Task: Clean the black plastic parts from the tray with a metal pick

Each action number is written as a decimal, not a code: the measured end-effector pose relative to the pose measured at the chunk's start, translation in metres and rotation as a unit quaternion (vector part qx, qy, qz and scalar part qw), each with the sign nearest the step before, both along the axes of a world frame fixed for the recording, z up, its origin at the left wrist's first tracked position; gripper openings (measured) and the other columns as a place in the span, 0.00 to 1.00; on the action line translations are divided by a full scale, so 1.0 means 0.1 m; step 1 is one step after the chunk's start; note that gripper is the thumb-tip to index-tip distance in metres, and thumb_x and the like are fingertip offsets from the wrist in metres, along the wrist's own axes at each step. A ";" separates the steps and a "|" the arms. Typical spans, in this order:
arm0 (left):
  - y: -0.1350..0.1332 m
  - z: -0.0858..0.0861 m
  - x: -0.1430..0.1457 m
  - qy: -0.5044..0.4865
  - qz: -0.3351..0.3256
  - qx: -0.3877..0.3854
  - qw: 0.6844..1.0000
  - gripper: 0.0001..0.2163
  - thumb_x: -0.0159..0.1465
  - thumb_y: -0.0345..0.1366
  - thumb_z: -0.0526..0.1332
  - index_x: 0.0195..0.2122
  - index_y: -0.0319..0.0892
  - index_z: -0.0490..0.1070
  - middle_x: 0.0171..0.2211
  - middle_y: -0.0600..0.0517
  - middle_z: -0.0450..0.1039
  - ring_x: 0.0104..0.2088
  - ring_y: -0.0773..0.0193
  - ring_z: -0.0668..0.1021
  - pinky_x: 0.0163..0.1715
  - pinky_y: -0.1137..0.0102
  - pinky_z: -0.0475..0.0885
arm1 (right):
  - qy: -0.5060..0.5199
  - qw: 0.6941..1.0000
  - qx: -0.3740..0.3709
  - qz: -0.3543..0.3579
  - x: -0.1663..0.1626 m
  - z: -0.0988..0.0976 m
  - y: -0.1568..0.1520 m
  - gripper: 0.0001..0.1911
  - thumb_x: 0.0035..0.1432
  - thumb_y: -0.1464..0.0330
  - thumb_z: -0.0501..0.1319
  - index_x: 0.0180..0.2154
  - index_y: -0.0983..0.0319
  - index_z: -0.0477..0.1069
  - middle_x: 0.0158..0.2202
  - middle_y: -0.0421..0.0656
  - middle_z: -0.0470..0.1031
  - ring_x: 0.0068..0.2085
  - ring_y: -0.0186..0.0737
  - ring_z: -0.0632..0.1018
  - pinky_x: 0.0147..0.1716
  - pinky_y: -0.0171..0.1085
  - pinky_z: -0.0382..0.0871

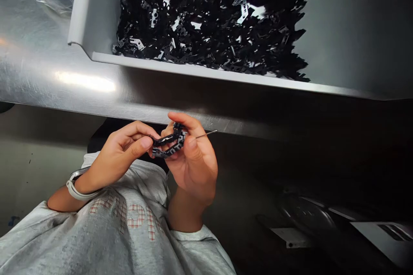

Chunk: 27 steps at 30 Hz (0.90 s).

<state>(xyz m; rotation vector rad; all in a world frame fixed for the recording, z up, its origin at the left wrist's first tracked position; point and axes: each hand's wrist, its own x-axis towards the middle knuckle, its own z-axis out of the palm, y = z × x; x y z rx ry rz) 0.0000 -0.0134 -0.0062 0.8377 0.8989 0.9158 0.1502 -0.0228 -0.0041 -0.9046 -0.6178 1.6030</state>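
Black angled parts (pixel 176 146): left hand (pixel 120 151) pinching one end, right hand (pixel 197 159) gripping other

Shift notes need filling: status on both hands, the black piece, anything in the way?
Left hand pinching one end of black, angled, segmented piece; right hand gripping the other. Thin, straight metallic rod jutting from right hand. Nothing seen blocking either hand.

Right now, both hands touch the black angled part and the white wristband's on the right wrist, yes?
Wrong side: the head view shows the white wristband on the left wrist. Left hand and right hand do touch the black angled part.
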 end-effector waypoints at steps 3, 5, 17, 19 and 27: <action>-0.02 0.00 0.00 -0.010 0.009 -0.008 1.000 0.11 0.65 0.46 0.67 0.39 0.44 0.79 0.31 0.52 0.77 0.32 0.67 0.78 0.34 0.74 0.74 | 0.006 1.000 -0.004 -0.007 0.01 0.02 -0.01 0.16 0.61 0.55 0.66 0.48 0.52 0.78 0.33 0.39 0.70 0.29 0.32 0.72 0.32 0.33 0.76; -0.03 0.00 -0.01 -0.019 0.012 -0.009 1.000 0.09 0.65 0.45 0.67 0.39 0.45 0.80 0.31 0.53 0.77 0.32 0.69 0.78 0.35 0.76 0.73 | 0.018 1.000 -0.004 -0.010 0.02 0.02 -0.01 0.13 0.62 0.57 0.66 0.48 0.51 0.79 0.34 0.39 0.69 0.30 0.31 0.72 0.33 0.32 0.75; -0.06 0.01 0.02 -0.007 0.007 -0.023 1.000 0.11 0.65 0.47 0.67 0.39 0.45 0.79 0.33 0.52 0.79 0.35 0.67 0.79 0.38 0.74 0.76 | 0.036 0.999 0.005 -0.028 0.02 0.04 -0.01 0.11 0.63 0.63 0.64 0.47 0.51 0.79 0.33 0.38 0.70 0.28 0.30 0.73 0.30 0.32 0.76; -0.06 0.02 0.02 -0.023 0.004 -0.035 0.999 0.11 0.64 0.46 0.67 0.40 0.45 0.79 0.33 0.53 0.79 0.35 0.67 0.80 0.39 0.73 0.77 | 0.032 0.999 0.003 -0.030 0.02 0.05 -0.01 0.11 0.62 0.63 0.64 0.46 0.52 0.78 0.33 0.38 0.70 0.27 0.30 0.73 0.28 0.32 0.75; 0.02 0.12 0.05 -0.128 -0.025 -0.157 0.979 0.12 0.60 0.44 0.72 0.35 0.41 0.77 0.34 0.52 0.82 0.32 0.67 0.83 0.35 0.72 0.81 | -0.006 0.998 -0.018 -0.064 0.01 0.05 0.02 0.10 0.59 0.63 0.65 0.43 0.55 0.77 0.30 0.37 0.69 0.27 0.30 0.73 0.24 0.29 0.71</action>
